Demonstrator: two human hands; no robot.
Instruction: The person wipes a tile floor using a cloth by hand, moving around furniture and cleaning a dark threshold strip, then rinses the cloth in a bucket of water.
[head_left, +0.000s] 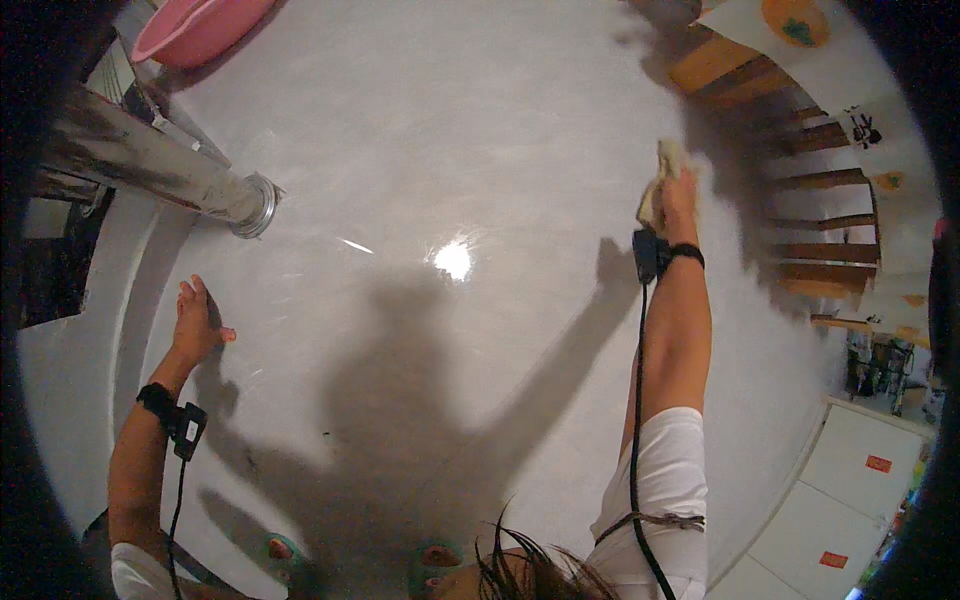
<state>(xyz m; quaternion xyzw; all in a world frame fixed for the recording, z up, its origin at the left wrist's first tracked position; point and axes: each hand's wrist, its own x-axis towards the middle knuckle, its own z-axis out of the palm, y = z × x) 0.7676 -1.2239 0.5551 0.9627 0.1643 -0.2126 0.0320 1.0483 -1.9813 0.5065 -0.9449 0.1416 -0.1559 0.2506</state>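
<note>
My right hand (681, 196) is stretched far forward and grips a pale yellowish cloth (651, 204). The cloth bunches beside and beyond my fingers, over smooth grey flooring (480, 135). Whether it touches the floor I cannot tell. At the left, my left hand (196, 324) hangs with its fingers apart and nothing in it. A black strap with a small cabled device sits on each wrist: the left device (190, 432) and the right device (646, 255).
A pink plastic basin (202, 34) stands at the upper left, near a metal pipe (172, 165) with a ringed end. Wooden slatted furniture (821, 251) and a patterned cloth cover (889, 67) line the right. White cabinets (844, 465) are lower right. Slippered feet (439, 556) show below.
</note>
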